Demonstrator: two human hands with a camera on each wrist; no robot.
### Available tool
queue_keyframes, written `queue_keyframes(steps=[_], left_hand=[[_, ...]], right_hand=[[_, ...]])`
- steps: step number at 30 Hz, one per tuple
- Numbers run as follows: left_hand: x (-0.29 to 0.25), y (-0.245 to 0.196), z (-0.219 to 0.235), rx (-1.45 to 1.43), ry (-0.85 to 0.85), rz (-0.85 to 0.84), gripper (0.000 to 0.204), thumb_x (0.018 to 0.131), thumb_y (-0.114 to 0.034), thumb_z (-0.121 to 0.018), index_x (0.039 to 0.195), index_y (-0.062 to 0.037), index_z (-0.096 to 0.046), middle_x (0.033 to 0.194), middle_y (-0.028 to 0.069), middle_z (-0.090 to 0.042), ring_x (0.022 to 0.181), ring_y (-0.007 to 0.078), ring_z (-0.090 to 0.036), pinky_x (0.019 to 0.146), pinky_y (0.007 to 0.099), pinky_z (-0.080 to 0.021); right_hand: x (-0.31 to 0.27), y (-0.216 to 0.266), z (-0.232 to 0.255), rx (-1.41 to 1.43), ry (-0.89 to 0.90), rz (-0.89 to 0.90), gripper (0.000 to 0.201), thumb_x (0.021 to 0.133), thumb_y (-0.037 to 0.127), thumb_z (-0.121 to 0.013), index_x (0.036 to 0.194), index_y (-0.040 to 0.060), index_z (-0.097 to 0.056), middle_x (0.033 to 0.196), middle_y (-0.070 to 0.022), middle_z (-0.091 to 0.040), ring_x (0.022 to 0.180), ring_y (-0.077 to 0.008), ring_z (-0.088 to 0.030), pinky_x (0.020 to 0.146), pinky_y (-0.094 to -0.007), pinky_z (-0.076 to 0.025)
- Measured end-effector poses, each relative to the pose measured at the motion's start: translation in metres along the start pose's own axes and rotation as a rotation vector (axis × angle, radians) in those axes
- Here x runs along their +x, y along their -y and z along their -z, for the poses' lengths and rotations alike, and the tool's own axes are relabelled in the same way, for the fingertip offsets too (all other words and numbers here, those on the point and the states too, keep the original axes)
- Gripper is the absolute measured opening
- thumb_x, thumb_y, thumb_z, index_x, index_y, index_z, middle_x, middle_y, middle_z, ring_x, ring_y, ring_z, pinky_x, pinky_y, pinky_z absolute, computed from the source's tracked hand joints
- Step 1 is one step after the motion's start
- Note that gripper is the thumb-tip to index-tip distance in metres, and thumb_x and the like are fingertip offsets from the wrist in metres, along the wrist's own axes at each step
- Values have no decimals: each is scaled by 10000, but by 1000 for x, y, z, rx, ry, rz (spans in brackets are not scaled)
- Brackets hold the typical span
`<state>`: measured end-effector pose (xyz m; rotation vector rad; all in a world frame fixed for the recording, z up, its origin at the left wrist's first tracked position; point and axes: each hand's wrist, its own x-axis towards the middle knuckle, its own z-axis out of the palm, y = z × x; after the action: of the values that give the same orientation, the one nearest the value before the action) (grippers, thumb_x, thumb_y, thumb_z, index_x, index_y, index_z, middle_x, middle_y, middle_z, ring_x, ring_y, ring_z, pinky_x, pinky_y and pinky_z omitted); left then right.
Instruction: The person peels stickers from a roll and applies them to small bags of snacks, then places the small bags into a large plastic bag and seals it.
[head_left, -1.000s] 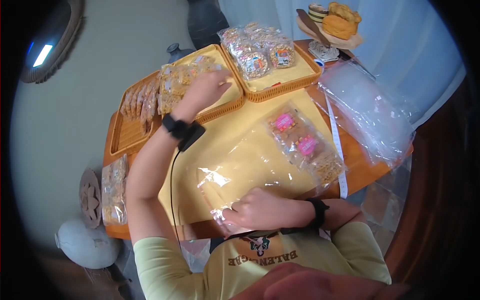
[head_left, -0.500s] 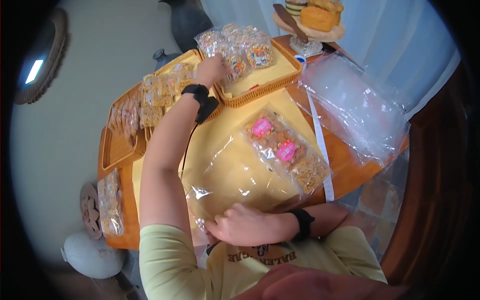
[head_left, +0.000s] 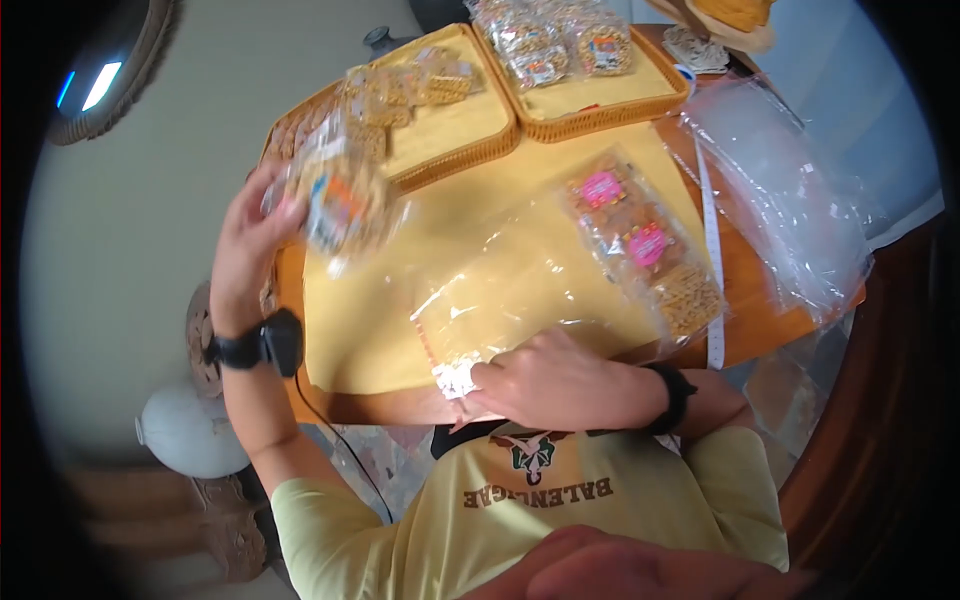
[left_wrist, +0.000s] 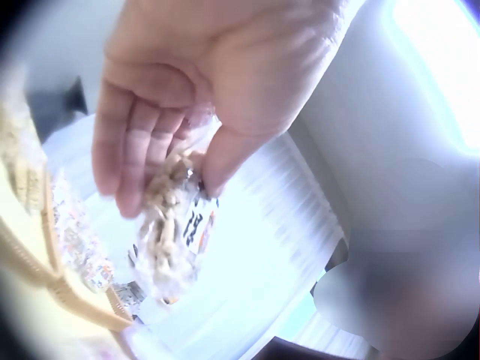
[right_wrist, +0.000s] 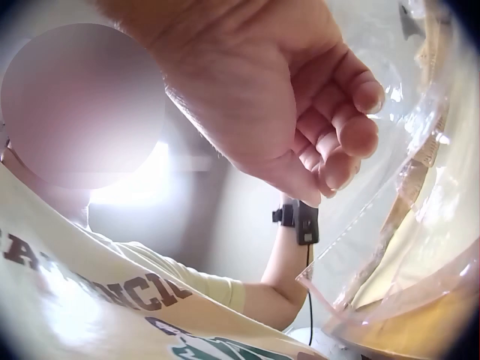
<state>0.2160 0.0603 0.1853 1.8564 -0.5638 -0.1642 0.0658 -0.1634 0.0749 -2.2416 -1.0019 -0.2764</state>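
Note:
My left hand [head_left: 250, 240] is raised over the left side of the table and holds a round cereal snack [head_left: 342, 205] in clear wrap with an orange and blue label. Thumb and fingers grip the snack [left_wrist: 172, 232] at its upper end in the left wrist view. My right hand [head_left: 570, 380] pinches the open end of a large clear plastic bag [head_left: 500, 285] near the front table edge; its fingers [right_wrist: 352, 135] curl by the film in the right wrist view. Packs with pink labels [head_left: 647, 243] and a pale crunchy pack [head_left: 688, 300] lie at the bag's other end.
Two wicker trays stand behind: the left tray [head_left: 450, 155] holds wrapped yellow snacks [head_left: 380, 97], the right tray [head_left: 600, 122] wrapped round snacks [head_left: 605, 48]. A white measuring tape [head_left: 712, 250] runs along the right, beside a stack of clear bags [head_left: 785, 190].
My left hand reached from the left tray to the right one, then came back left and nearer with a wrapped round snack. My right hand stays at the bag's open end.

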Motion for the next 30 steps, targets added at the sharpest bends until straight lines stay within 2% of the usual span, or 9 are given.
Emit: queue_keyframes(steps=[2, 4, 7, 14, 18, 21, 27, 29, 30], left_hand=[[-40, 3, 14, -44, 134, 222, 369, 760, -206, -647, 1044, -13, -514, 929, 7, -549, 863, 88, -516, 774, 216, -408], [-63, 19, 9, 59, 292, 338, 290, 784, -101, -619, 1055, -45, -533, 887, -1, -564, 827, 82, -530, 758, 213, -418], [-74, 49, -24, -108, 518, 599, 316, 835, -127, -570, 1136, -54, -507, 836, -10, -586, 510, 18, -453, 439, 154, -383], [-32, 80, -81, -315, 557, 532, 379, 903, -232, -460, 1249, -79, -436, 705, -3, -566, 482, 45, -476, 466, 165, -408], [-8, 100, -108, -511, 649, 459, 361, 921, -207, -419, 1257, -75, -428, 658, -4, -549, 531, 64, -517, 519, 192, -439], [7, 105, -124, -581, 543, 456, 319, 932, -180, -387, 1220, -66, -467, 658, 3, -553, 587, 71, -537, 574, 204, -453], [23, 101, -137, -354, 510, 300, 239, 912, -122, -422, 1109, -25, -515, 804, 35, -573, 681, 91, -544, 691, 236, -474], [27, 104, -137, -295, 479, 191, 224, 901, -79, -429, 1097, -20, -519, 1016, 67, -553, 756, 107, -572, 731, 224, -478], [27, 104, -134, -294, 481, 188, 224, 901, -79, -429, 1097, -20, -519, 1016, 67, -553, 756, 107, -572, 731, 224, -478]], right_hand=[[0, 1, -1, 52, 19, 11, 243, 769, 233, -577, 654, 25, -525, 503, -117, -526, 440, -246, -552, 409, -327, -418], [4, 6, 1, 76, 40, 18, 254, 764, 221, -577, 640, 11, -508, 481, -131, -516, 435, -268, -552, 399, -362, -412], [5, 8, -4, 77, 126, -20, 241, 796, 254, -572, 648, 70, -529, 525, -83, -540, 443, -251, -538, 419, -330, -410], [11, 3, -7, 157, 114, -1, 237, 799, 260, -567, 651, 78, -533, 539, -85, -542, 467, -267, -541, 433, -354, -412], [10, 1, -9, 209, 94, 6, 230, 802, 249, -563, 650, 78, -535, 550, -82, -556, 466, -263, -541, 432, -359, -408], [9, 1, -10, 243, 33, 50, 223, 799, 234, -566, 652, 72, -524, 535, -83, -551, 453, -265, -535, 419, -351, -400], [9, 1, -10, 274, 88, 17, 288, 804, 267, -537, 632, 41, -482, 504, -138, -507, 476, -303, -531, 465, -383, -415], [9, -1, -10, 275, 14, 41, 287, 803, 268, -544, 637, 42, -480, 503, -134, -506, 475, -303, -530, 460, -386, -414], [10, -2, -10, 272, 12, 40, 287, 803, 268, -544, 637, 42, -480, 503, -134, -506, 475, -303, -530, 460, -386, -414]])
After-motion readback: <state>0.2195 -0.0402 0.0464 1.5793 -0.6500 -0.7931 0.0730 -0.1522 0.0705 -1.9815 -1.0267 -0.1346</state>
